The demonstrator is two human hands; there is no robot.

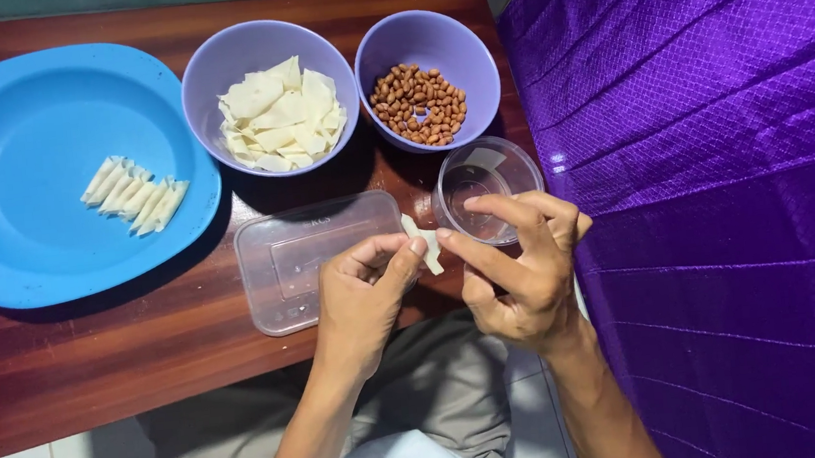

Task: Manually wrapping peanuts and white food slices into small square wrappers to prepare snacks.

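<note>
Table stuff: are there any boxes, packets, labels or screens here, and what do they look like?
No packets, paper labels, signs or screens.
Lid: clear plastic rectangle with rounded corners, flat on the table's front, by the left hand; faint raised marks, too small to tell.
Cup: small, round, clear, behind the right hand.

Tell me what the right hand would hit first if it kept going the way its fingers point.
The right hand points left, so it would likely meet the wrapper first, then the left hand, which pinches it too. Depth is hard to judge.
</note>
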